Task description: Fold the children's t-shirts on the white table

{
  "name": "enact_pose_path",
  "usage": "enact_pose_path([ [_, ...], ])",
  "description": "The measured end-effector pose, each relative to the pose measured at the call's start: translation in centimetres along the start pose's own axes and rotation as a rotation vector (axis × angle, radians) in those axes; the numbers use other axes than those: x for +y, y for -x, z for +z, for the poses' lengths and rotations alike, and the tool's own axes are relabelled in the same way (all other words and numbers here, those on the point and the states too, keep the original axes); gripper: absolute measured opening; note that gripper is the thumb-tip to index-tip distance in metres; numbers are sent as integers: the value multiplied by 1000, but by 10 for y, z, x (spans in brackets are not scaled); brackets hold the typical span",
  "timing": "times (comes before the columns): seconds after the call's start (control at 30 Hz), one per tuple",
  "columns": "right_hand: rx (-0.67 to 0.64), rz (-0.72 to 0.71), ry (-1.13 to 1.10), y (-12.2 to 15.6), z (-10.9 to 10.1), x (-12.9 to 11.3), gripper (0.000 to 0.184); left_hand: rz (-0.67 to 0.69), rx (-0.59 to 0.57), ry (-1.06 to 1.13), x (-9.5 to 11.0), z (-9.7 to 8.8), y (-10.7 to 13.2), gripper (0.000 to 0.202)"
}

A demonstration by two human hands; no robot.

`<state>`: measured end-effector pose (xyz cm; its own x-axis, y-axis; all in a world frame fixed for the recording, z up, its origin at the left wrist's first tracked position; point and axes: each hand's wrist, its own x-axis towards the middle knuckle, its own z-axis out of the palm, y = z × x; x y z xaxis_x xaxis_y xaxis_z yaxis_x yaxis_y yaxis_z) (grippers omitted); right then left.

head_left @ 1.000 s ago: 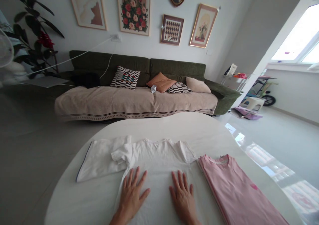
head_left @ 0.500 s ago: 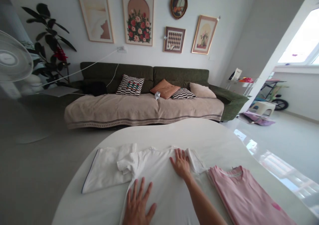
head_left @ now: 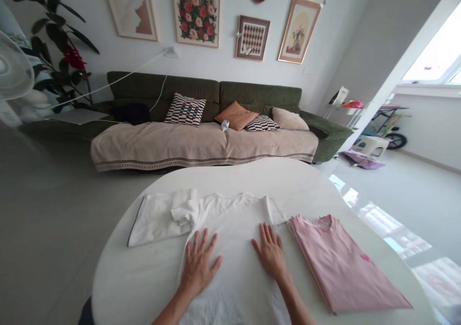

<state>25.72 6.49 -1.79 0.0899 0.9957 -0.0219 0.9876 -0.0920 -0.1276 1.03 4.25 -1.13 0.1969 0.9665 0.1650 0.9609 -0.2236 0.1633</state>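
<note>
A white T-shirt (head_left: 230, 219) lies spread flat on the round white table (head_left: 317, 186). My left hand (head_left: 199, 263) rests palm down on its left half, fingers spread. Pressed flat on its right half near the right sleeve is my right hand (head_left: 271, 251), fingers apart too. Neither hand holds anything. A folded white garment (head_left: 156, 217) with a dark edge lies left of the shirt, under its left sleeve. A folded pink T-shirt (head_left: 338, 262) lies to the right, close to my right hand.
Beyond the table stands a green sofa (head_left: 259, 94) with a beige cover and several cushions. A fan (head_left: 12, 70) and a tall plant (head_left: 61, 51) stand at the left. Framed pictures hang on the wall. Bright floor and a window are at the right.
My right hand has slid back from the shirt's right shoulder toward me, down its right side. My left hand has shifted slightly up the left side. The camera view has tilted.
</note>
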Motion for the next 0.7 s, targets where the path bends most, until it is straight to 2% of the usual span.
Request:
enact_pose_path([
  [0.07,2,37,13,12,-8,1,66,-7,-8,1,1,-3,0,57],
  [0.13,0,7,5,29,-12,-4,67,-5,-7,3,1,-5,0,56],
  [0.27,11,-111,-23,81,1,-8,66,1,-16,18,1,-3,1,56],
  [0.37,79,-7,10,108,12,7,66,-15,-40,83,1,-5,-1,57],
  [0.47,128,130,28,114,13,12,66,-111,35,286,-8,-17,-12,45],
  [0.53,157,151,-21,115,7,-5,58,-234,137,390,-24,-31,-28,38],
  [0.57,172,107,-81,117,2,-21,51,-305,187,409,-34,-38,-38,38],
  [0.63,178,-104,-266,124,-8,-65,35,-440,252,406,-58,-51,-58,43],
  [0.7,126,-342,-449,135,-17,-118,23,-561,262,425,-80,-57,-77,45],
])
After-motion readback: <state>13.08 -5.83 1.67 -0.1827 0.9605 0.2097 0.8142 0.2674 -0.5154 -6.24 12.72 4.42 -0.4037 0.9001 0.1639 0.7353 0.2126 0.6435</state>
